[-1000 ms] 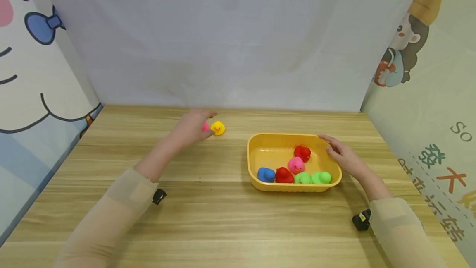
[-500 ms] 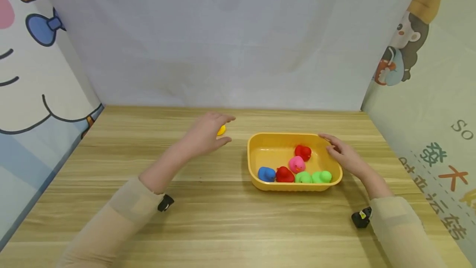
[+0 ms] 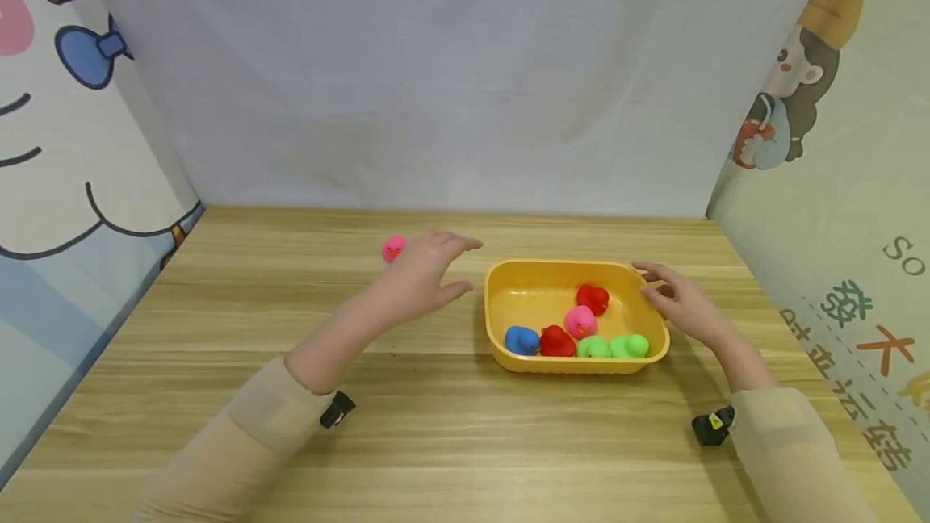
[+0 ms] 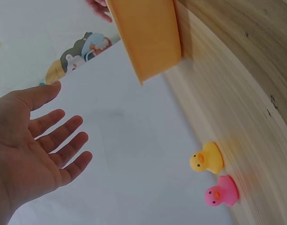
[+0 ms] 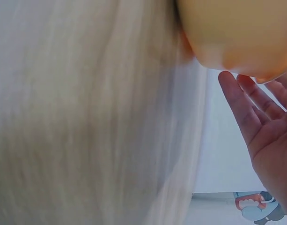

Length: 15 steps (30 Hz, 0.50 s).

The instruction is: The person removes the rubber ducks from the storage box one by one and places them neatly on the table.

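My left hand [image 3: 425,277] is held above the table just left of the yellow basket [image 3: 494,345], fingers spread and nothing in them. Its empty palm shows in the left wrist view. Beyond it a pink rubber duck [image 3: 395,248] sits on the table. A yellow rubber duck [image 4: 207,158] stands beside that one in the left wrist view; the hand hides it in the head view. At the basket's right end is my right hand [image 3: 683,305], with relaxed fingers right at the rim. Inside the basket lie a blue duck [image 3: 521,340], red ducks [image 3: 592,299], a pink duck [image 3: 581,322] and green ducks [image 3: 629,346].
The wooden table [image 3: 436,442] meets a pale cloth backdrop [image 3: 450,87] along its far edge. Printed cartoon panels [image 3: 73,144] stand at the sides. A small black device [image 3: 337,409] sits at the left cuff, another black device [image 3: 713,426] at the right.
My left hand has moved right and nearer, from beside the ducks toward the basket, uncovering the pink duck and covering the yellow one. My right hand has shifted slightly right at the rim.
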{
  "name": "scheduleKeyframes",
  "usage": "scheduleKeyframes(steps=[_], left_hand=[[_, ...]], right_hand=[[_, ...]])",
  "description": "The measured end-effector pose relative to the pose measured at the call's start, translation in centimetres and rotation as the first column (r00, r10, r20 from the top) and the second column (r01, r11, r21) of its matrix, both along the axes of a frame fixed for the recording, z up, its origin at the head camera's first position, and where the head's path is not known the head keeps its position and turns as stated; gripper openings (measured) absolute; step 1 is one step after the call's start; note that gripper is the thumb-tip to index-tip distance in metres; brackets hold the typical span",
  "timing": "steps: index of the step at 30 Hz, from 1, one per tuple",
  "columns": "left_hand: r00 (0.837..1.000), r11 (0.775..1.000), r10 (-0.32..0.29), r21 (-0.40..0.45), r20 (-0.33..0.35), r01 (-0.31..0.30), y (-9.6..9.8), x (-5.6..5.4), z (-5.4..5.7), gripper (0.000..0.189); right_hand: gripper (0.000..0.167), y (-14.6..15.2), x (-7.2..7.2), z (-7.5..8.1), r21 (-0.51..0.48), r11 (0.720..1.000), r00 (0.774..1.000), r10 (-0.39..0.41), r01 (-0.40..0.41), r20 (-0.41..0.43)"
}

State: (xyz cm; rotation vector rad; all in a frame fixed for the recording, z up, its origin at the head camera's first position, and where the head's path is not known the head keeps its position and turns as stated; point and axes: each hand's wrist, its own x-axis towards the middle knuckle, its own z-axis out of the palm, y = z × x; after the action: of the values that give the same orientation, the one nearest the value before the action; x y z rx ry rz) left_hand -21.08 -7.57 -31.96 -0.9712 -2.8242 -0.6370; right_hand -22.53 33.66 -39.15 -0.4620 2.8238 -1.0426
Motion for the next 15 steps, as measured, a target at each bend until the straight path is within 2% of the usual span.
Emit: scheduleKeyframes(steps=[6, 15], left_hand=[[1.000, 0.999, -0.012, 0.047, 0.022, 0.011, 0.7, 0.6, -0.1, 0.054], [0.994, 0.990, -0.097, 0.109, 0.051, 0.091, 2.6, 0.9, -1.3, 0.052]], right_hand=[[0.050, 0.2, 0.1, 0.3, -0.027, 1.000, 0.999, 0.007, -0.006, 0.034], [0.053, 0.5, 0.3, 0.7, -0.090, 0.996, 0.994, 0.029, -0.019, 0.110]])
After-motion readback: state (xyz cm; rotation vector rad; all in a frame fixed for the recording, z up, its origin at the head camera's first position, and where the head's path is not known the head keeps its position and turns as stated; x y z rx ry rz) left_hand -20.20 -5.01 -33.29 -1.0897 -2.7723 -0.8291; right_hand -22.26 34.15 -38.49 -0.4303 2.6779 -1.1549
